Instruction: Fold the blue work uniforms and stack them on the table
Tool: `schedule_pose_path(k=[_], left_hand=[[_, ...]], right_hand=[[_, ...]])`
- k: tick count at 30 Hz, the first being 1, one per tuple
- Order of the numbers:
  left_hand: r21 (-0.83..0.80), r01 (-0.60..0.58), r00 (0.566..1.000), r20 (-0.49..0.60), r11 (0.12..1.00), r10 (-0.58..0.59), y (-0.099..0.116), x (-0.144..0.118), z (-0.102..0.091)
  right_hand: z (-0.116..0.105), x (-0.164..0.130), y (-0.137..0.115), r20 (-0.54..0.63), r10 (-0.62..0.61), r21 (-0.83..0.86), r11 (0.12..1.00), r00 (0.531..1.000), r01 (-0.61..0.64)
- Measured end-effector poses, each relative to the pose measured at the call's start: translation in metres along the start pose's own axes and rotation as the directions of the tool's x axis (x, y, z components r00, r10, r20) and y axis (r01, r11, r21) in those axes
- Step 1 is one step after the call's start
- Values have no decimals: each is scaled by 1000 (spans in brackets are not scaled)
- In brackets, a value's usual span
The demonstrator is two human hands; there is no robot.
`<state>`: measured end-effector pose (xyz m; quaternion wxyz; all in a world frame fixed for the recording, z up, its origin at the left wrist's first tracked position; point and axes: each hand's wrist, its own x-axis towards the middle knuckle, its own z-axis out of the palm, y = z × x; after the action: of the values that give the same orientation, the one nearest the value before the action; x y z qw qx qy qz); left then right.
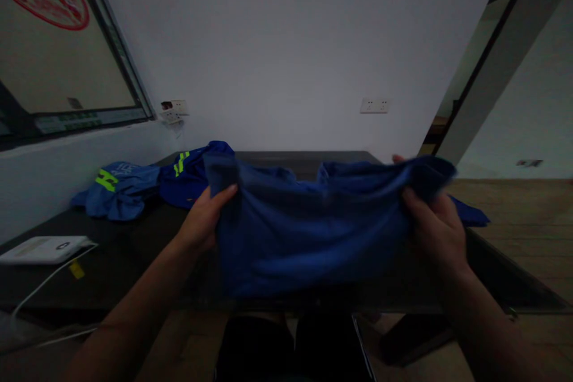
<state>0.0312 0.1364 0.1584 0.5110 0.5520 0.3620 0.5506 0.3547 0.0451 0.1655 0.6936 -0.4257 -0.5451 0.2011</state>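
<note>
"Worktop (120, 250): by what is its middle screened?"

"By a blue garment (308, 227), which is held spread out above the middle of the front edge. Its outline is blurred; whether the surface is touched by its lower fold cannot be told."

"What is located toward the far left corner?"

"A dull-blue bundle (128, 194), marked with yellow-green strips, is laid near the left edge. A deep-blue bundle (197, 179), marked likewise, is set just beside it, toward the back edge, and is partly hidden."

"And nearer the front left corner?"

"A white device (45, 249) is laid flat at the left edge."

"How is the grip set?"

"One side of the blue garment is pinched between thumb and fingers of the left hand (206, 215); the opposite side is clamped by the right hand (441, 227). The hands are held well apart."

"Which smaller parts are to be noted?"

"A blue cloth corner (470, 213) is seen just beyond the right hand; whether it is joined to the blue garment cannot be told. A yellow tag (76, 269) is placed near the white device."
</note>
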Motion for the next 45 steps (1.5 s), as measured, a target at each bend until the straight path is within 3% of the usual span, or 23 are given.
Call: schedule_pose_path(k=[3,7,11,14,16,20,27,31,35,37,39,42,45], left_hand=[[-56,43,998,-50,998,-45,-11,68,19],[-112,168,985,-29,979,-172,-65,141,13],[-29,392,916,-86,920,-393,-132,178,-4],[35,506,859,-111,862,-500,-166,190,-15],[57,550,834,-93,833,-544,-175,196,-22],[89,596,802,-7,798,-598,-175,210,-35],[432,446,891,-129,784,-436,-182,239,-39],[589,369,929,-201,719,-312,-192,244,-36],[767,252,968,-199,590,-154,-183,235,-32],[897,90,995,-102,433,6,-174,227,-24],[950,-110,993,91,292,79,-170,215,-9],[895,-327,934,356,303,-44,-180,193,16],[863,-384,890,440,327,-118,-201,175,27]], right_hand=[[29,70,46,30,-40,64,997,999,38],[59,133,144,178,81,114,988,981,-103],[82,147,230,175,359,-131,931,917,-340],[90,141,271,118,430,-307,873,895,-379],[90,137,288,80,444,-342,853,892,-394],[84,144,302,52,479,-388,818,876,-424],[84,169,302,45,421,-569,756,906,-323],[90,152,303,43,425,-704,655,904,-275],[91,139,288,93,398,-883,457,913,-110],[95,138,275,174,320,-920,391,931,38],[104,135,263,286,248,-895,415,926,165],[123,118,259,458,282,-833,468,843,296],[130,97,268,540,357,-809,469,762,354]])
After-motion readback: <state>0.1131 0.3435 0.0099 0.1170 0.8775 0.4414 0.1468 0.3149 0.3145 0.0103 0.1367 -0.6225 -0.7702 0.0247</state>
